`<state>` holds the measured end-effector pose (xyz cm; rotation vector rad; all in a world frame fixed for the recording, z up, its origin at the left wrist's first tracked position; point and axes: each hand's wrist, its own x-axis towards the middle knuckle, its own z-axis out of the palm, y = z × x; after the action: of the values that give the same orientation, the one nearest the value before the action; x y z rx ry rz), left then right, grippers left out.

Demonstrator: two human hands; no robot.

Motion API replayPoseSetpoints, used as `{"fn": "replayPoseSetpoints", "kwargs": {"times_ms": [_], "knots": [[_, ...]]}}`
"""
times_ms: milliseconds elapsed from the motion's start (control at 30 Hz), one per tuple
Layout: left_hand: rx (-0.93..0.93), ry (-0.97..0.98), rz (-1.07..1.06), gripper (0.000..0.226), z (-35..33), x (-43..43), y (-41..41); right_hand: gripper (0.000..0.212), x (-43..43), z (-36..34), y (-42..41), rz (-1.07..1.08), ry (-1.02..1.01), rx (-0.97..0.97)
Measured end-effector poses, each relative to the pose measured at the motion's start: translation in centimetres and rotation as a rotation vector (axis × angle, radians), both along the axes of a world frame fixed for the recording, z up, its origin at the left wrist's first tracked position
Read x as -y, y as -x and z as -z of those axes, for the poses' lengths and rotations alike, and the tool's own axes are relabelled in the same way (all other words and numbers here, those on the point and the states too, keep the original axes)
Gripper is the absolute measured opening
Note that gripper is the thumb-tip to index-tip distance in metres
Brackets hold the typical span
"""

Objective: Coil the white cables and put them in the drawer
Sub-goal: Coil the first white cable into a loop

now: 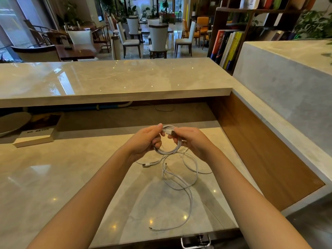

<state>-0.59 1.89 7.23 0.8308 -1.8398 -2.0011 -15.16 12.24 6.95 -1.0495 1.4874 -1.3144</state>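
The left hand (pixel 145 139) and right hand (pixel 190 139) pinch the coil (pixel 167 152) above the worktop (pixel 71 177); a slackened grip would probably let it spring open onto the loose cables (pixel 191 198) at its six o'clock.

Arms outstretched; left hand (pixel 145 141), right hand (pixel 192 141) each apparently pinch coiled cable (pixel 167 152).
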Motion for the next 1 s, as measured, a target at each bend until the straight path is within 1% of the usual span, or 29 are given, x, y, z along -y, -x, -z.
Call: {"fn": "replayPoseSetpoints", "kwargs": {"times_ms": [100,133,167,233,300,367,500,567,633,733,833,900,1000], "knots": [[-0.099,-0.262,-0.016,0.032,0.6,-0.6,0.3,0.038,0.3,0.7,-0.2,-0.031,0.004,0.337],[-0.139,-0.359,-0.036,0.033,1.0,-0.7,0.3,0.039,0.5,1.1,-0.5,-0.021,-0.004,0.376],[-0.180,-0.449,-0.065,0.033,1.3,-0.8,0.3,0.039,0.7,1.4,-0.7,0.003,-0.021,0.340],[-0.256,-0.594,-0.132,0.034,1.9,-0.9,0.2,0.034,1.1,1.8,-1.2,0.071,-0.054,0.120],[-0.299,-0.670,-0.206,0.035,2.4,-0.9,-0.1,0.026,1.2,1.8,-1.5,0.117,-0.051,-0.052],[-0.298,-0.685,-0.270,0.036,2.7,-0.7,-0.4,0.022,1.5,1.9,-1.7,0.129,-0.025,-0.117],[-0.179,-0.615,-0.325,0.036,3.0,-0.3,-1.4,0.024,2.9,2.6,-2.3,0.183,-0.019,-0.322],[-0.110,-0.574,-0.346,0.037,3.4,-0.1,-2.1,0.025,3.6,3.0,-2.8,0.217,-0.014,-0.361],[-0.044,-0.516,-0.364,0.039,4.1,0.3,-2.8,0.023,4.4,3.5,-3.3,0.199,-0.027,-0.389],[0.099,-0.378,-0.436,0.039,5.2,1.1,-4.0,0.021,5.4,4.7,-4.3,0.200,-0.054,-0.385],[0.145,-0.246,-0.466,0.024,6.3,1.6,-5.8,0.024,6.4,6.6,-5.7,0.228,-0.098,-0.346],[0.155,-0.129,-0.448,0.014,7.1,1.7,-7.1,0.025,6.9,8.1,-6.7,0.253,-0.129,-0.321],[0.214,-0.022,-0.524,0.020,9.2,2.3,-9.5,0.027,8.1,10.6,-9.1,0.231,-0.167,-0.323]]}}
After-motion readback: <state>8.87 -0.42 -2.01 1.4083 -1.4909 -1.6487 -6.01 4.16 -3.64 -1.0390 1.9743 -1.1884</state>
